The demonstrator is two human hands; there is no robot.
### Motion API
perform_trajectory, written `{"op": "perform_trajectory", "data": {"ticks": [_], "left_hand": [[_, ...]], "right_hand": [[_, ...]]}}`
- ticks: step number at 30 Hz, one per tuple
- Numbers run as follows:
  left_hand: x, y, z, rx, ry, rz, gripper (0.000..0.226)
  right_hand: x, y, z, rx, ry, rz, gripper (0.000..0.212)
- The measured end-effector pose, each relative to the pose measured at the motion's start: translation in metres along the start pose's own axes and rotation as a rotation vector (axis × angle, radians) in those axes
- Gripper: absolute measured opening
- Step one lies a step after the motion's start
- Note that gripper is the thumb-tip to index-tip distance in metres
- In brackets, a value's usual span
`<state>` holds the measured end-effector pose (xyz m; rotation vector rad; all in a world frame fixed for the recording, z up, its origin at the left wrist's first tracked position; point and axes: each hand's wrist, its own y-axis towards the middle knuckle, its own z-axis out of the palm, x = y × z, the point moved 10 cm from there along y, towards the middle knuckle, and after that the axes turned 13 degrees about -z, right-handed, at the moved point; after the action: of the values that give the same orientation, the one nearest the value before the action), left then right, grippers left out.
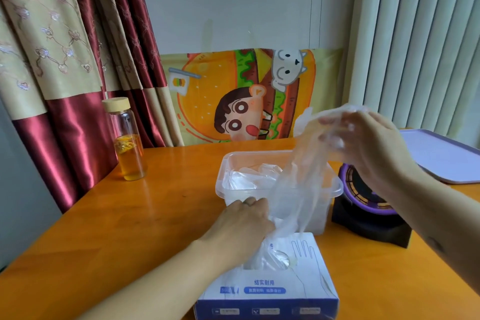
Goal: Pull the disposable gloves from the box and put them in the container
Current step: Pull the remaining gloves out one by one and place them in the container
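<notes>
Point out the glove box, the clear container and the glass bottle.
glove box [267, 284]: head view, printed top panel.
clear container [257, 152]: head view, back rim.
glass bottle [129, 148]: head view, glass body at the amber liquid.

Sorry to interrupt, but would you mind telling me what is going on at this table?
A person is drawing a clear glove out of the box. The right hand holds the glove up above the container, while the left hand pinches its lower end just above the box opening. More gloves already lie in the container, which stands on the table right behind the box.
</notes>
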<state>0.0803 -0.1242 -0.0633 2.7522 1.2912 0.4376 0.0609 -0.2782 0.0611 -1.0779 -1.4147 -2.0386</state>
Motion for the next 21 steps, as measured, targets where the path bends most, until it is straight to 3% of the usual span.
{"op": "perform_trajectory", "data": {"ticks": [4, 9, 12, 15, 17, 21], "left_hand": [[-0.001, 0.012, 0.015, 0.105, -0.087, -0.029, 0.031], [0.004, 0.026, 0.014, 0.108, -0.326, -0.130, 0.033], [0.002, 0.021, 0.031, 0.322, -0.549, -0.168, 0.024], [0.003, 0.010, 0.053, 0.547, -0.644, -0.224, 0.048], [0.007, 0.007, 0.047, 0.529, -0.565, -0.212, 0.057], [0.024, 0.005, 0.000, 0.271, -0.447, -0.165, 0.043]], "right_hand": [[0.006, 0.012, 0.008, 0.029, -0.036, -0.014, 0.023], [0.002, 0.015, 0.022, 0.067, -0.042, -0.027, 0.026], [-0.001, 0.017, 0.023, 0.072, -0.049, -0.033, 0.021], [-0.004, 0.020, 0.023, 0.079, -0.085, -0.027, 0.019], [-0.004, 0.022, 0.024, 0.080, -0.088, -0.028, 0.019], [0.001, 0.026, 0.029, 0.089, -0.071, -0.042, 0.018]]}}
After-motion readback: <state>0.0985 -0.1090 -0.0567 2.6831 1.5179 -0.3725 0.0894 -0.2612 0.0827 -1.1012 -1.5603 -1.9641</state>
